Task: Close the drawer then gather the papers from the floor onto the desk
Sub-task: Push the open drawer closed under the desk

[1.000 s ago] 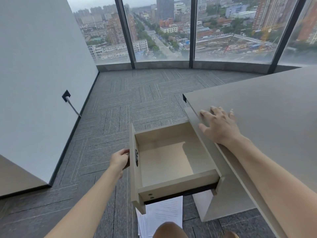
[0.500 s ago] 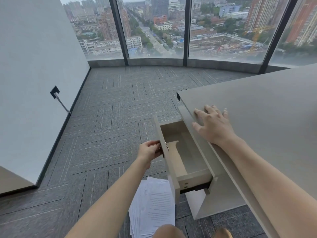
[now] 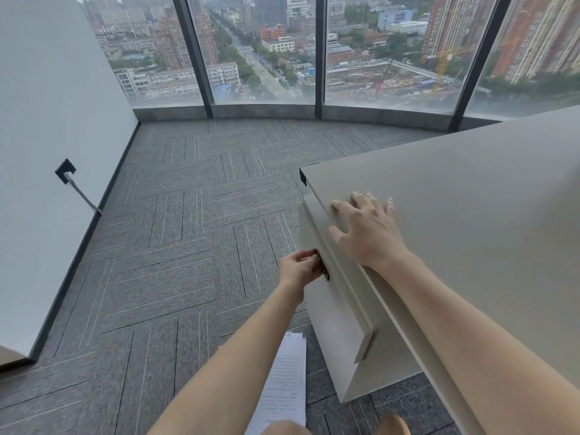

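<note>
At the side of the table (image 3: 470, 196), the drawer (image 3: 332, 296) that stood open a moment ago is now pushed in. The left hand (image 3: 299, 270) pinches its dark handle (image 3: 321, 265); the right hand (image 3: 367, 233) lies flat and open on top. The papers (image 3: 285, 381) wait on the floor (image 3: 188, 246), so picking them up looks next.

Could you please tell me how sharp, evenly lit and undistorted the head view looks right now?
Head view: soft, even daylight from the windows, no hard shadows or glare; wide-angle bending curves the window sill and stretches both forearms; the papers and nearby carpet look smeared, while the left hand at the drawer stays fairly crisp.
</note>
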`<action>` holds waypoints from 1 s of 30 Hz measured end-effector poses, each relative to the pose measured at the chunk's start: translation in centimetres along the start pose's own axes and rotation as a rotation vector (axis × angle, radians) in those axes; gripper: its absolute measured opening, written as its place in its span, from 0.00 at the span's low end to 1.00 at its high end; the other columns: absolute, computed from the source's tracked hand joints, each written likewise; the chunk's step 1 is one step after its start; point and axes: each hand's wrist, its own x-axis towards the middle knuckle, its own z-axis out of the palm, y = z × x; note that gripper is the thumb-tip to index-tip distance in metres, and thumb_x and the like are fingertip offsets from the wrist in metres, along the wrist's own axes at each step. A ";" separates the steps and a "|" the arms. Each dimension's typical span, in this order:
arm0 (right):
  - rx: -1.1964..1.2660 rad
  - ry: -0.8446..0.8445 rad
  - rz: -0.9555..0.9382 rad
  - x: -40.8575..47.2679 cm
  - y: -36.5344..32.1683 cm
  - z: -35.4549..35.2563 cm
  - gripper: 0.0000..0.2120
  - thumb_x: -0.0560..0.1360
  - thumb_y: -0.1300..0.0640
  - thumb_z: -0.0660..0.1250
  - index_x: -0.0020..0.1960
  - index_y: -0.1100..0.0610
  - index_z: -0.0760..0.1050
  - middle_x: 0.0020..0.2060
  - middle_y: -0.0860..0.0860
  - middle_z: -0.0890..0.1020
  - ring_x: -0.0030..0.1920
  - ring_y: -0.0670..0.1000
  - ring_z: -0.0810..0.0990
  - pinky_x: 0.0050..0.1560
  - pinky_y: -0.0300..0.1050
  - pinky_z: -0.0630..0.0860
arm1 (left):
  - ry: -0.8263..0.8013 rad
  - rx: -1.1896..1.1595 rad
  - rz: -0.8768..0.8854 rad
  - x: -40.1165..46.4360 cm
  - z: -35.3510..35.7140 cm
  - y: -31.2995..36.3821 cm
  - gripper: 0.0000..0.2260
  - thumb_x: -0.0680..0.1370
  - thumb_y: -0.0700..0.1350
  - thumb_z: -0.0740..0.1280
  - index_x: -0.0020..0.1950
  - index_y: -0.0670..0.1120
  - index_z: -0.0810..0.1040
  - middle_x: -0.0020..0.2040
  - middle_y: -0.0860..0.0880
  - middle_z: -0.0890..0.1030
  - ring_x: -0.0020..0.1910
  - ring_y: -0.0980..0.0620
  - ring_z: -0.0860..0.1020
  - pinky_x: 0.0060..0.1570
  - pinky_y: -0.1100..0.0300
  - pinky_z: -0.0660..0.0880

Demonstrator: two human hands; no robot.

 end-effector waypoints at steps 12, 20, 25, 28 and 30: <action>-0.030 0.018 0.009 0.0 -0.7 0.3 0.21 0.75 0.48 0.60 0.67 0.50 0.70 0.75 0.60 0.66 0.78 0.63 0.57 0.76 0.70 0.48 | 0.066 0.145 0.006 0.9 1.7 -0.5 0.09 0.75 0.33 0.65 0.53 0.36 0.82 0.39 0.41 0.81 0.34 0.49 0.80 0.35 0.62 0.82; -0.015 0.015 0.004 -0.1 -0.5 0.1 0.23 0.76 0.46 0.61 0.70 0.49 0.69 0.75 0.59 0.66 0.79 0.62 0.57 0.77 0.69 0.48 | 0.046 0.333 0.030 1.2 0.2 1.0 0.02 0.77 0.39 0.62 0.46 0.42 0.73 0.43 0.39 0.79 0.36 0.45 0.80 0.44 0.50 0.82; -0.016 0.017 0.002 0.0 -0.4 0.1 0.23 0.76 0.46 0.61 0.70 0.48 0.69 0.76 0.58 0.65 0.79 0.62 0.57 0.77 0.68 0.47 | -0.038 0.956 0.504 1.0 -0.8 0.0 0.07 0.74 0.45 0.70 0.48 0.44 0.78 0.42 0.47 0.85 0.41 0.50 0.83 0.44 0.57 0.78; -0.015 0.018 -0.002 0.0 -0.3 0.2 0.23 0.76 0.45 0.61 0.70 0.49 0.69 0.76 0.58 0.65 0.79 0.62 0.57 0.77 0.69 0.47 | -0.053 0.941 0.603 0.9 -1.1 -0.4 0.07 0.74 0.43 0.71 0.49 0.42 0.79 0.43 0.45 0.86 0.41 0.49 0.84 0.45 0.57 0.80; -0.014 0.020 -0.002 0.0 -0.3 0.2 0.24 0.76 0.45 0.61 0.70 0.49 0.69 0.76 0.58 0.65 0.79 0.62 0.57 0.77 0.69 0.47 | -0.053 0.905 0.619 1.0 -1.3 -0.5 0.07 0.74 0.42 0.72 0.49 0.40 0.81 0.43 0.44 0.86 0.42 0.50 0.85 0.47 0.58 0.80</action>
